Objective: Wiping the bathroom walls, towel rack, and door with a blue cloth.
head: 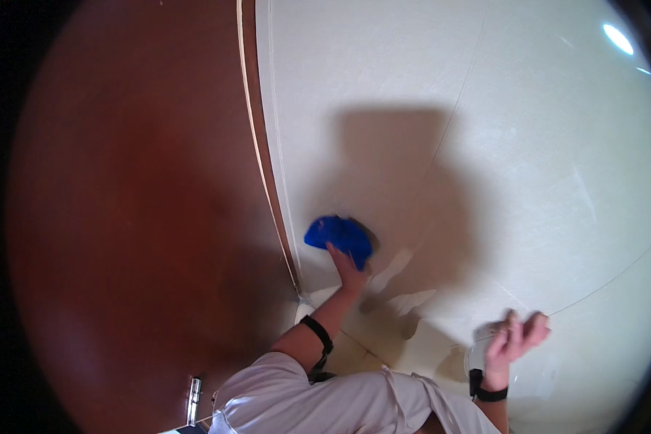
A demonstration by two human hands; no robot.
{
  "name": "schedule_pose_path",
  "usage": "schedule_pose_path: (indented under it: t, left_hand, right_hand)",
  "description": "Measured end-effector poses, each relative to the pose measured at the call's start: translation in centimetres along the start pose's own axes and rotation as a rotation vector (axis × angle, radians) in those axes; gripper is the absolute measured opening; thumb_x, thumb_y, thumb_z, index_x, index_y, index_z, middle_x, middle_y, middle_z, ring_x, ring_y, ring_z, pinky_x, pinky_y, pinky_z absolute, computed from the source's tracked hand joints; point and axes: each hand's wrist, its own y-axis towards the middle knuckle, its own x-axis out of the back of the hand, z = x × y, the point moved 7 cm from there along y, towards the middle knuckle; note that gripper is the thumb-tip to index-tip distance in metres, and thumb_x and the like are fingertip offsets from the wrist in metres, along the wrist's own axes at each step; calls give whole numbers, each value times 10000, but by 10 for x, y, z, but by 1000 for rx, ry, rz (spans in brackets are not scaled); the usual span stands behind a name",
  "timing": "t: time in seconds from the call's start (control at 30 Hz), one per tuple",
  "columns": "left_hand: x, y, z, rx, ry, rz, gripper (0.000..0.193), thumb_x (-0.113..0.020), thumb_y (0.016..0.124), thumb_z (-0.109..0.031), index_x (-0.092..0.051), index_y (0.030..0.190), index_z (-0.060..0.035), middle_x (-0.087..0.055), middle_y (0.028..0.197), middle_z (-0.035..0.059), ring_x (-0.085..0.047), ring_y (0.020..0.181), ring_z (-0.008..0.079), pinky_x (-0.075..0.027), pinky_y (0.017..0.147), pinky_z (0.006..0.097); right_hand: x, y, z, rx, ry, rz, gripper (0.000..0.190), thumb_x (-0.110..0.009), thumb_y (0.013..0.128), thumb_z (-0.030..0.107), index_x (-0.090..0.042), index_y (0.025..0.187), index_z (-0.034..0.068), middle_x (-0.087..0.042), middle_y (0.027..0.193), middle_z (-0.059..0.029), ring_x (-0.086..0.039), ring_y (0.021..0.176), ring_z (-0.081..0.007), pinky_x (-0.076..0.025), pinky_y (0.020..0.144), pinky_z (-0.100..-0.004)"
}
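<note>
My left hand [349,267] grips a blue cloth [339,238] against the glossy pale wall tiles [369,49], close to the brown door edge. The cloth is bunched and hides most of my fingers. Farther right and lower, my right hand [516,339] is raised with its fingers partly bent and spread. Nothing shows in it, though it is a little blurred. A black band [492,394] circles the right wrist, and another black strap [318,334] wraps the left arm.
A brown door panel [141,190] fills the left side, with a metal hinge [194,400] low on it. A thin pale strip [256,144] runs along its edge. Floor tiles [369,347] show below my left arm. My shadow falls across the wall.
</note>
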Motion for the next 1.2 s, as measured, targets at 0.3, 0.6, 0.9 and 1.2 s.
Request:
schedule_pose_path:
  t: [0.3,0.6,0.9,1.2]
  left_hand:
    - [-45,-48,-163,-590,213,387,849,-757,711,-276,-427,1477,-117,-151,1629,249,-92,1500,509,-168,1173,630]
    - [-11,51,-62,-118,-229,96,564,-528,1035,-310,-342,1511,-70,-404,1502,36,-433,1344,178,-314,1148,351]
    - [-34,-102,-102,-334,535,20,512,-520,1042,-303,-422,1437,8,-407,1515,169,-369,1404,337,-242,1193,421]
    - [-98,-140,-215,-770,132,409,742,-736,789,-451,-499,1466,-259,-248,1607,229,-240,1442,528,-265,1097,687]
  right_hand:
    - [74,-26,-69,-16,-324,-90,423,-452,1010,166,-495,1415,51,-322,1568,-238,-255,1467,-444,-204,1174,-626]
    - [78,-22,-65,4,-313,-100,412,-452,998,157,-516,1398,83,-351,1551,-240,-270,1460,-456,-198,1169,-631]
    - [73,-21,-65,56,-274,-89,436,-456,986,132,-520,1416,100,-372,1551,-220,-279,1458,-455,-198,1170,-616]
    - [72,-25,-70,23,-251,-87,454,-479,951,112,-558,1397,151,-402,1539,-208,-291,1466,-439,-159,1194,-587]
